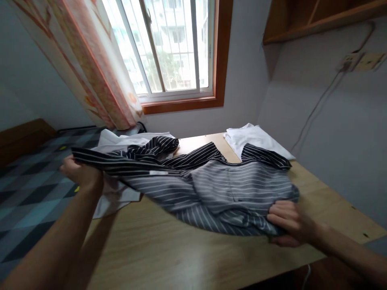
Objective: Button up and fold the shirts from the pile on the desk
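A black-and-white striped shirt (238,181) stretches between my two hands above the wooden table. My left hand (81,171) grips its dark end at the left, fingers closed around the cloth. At the lower right, my right hand (287,221) is closed on the shirt's bunched edge. A pale label shows on the dark band near the middle. The shirt's lighter grey side faces up toward the right, and its far parts rest on or hang just over the tabletop; I cannot tell which.
White clothing (123,139) lies behind and under the shirt at the left. A folded white garment (256,139) sits at the table's (157,249) back right corner. A checked bed (27,193) adjoins on the left. Window, curtain (99,68) and wall shelf (302,24) are beyond.
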Motion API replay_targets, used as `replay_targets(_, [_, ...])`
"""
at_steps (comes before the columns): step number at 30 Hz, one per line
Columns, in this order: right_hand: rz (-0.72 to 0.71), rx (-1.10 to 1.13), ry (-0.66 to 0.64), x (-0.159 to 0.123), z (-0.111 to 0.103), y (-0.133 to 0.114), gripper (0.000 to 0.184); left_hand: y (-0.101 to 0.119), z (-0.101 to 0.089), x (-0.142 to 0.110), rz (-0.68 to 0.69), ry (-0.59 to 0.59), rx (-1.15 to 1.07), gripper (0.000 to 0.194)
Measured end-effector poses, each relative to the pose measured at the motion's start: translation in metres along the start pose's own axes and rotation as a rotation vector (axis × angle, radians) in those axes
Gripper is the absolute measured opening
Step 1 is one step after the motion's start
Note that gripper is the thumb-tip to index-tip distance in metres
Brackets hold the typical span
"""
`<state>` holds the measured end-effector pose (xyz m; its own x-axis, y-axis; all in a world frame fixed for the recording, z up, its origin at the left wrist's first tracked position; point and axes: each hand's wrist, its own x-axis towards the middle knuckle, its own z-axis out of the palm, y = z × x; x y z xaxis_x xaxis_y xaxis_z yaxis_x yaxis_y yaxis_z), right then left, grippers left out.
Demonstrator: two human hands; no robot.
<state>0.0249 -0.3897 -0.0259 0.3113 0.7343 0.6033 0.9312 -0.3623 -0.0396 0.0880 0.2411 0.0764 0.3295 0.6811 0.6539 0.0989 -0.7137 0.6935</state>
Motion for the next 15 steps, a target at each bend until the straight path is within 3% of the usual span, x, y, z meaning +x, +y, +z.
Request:
replay_targets(2, [0.096,0.02,0.056,0.014,-0.005,0.01,0.035,0.008,-0.003,-0.001,-0.055,0.195,0.045,0.037])
replay_targets(3, [0.19,0.01,0.093,0.024,-0.008,0.021,0.038,0.018,-0.003,-0.005,-0.008,0.242,0.069,0.042])
replay_targets(5, [0.399,-0.053,0.162,0.045,-0.011,0.047,0.047,0.047,-0.002,-0.02,0.234,0.161,0.119,0.041])
replay_targets(7, [0.53,-0.134,0.123,0.064,-0.008,0.067,0.065,0.076,0.0,-0.041,0.505,-0.079,0.178,0.032])
replay_targets(10, [0.506,-0.098,-0.109,0.088,0.01,0.071,0.087,0.102,0.007,-0.07,0.85,-0.63,0.285,0.036])
replay_targets(12, [0.46,-0.006,-0.219,0.102,0.025,0.061,0.087,0.104,0.012,-0.08,0.931,-0.886,0.309,0.04])
replay_targets(15, [0.523,0.165,-0.285,0.122,0.043,0.048,0.08,0.095,0.014,-0.079,0.881,-0.988,0.247,0.045])
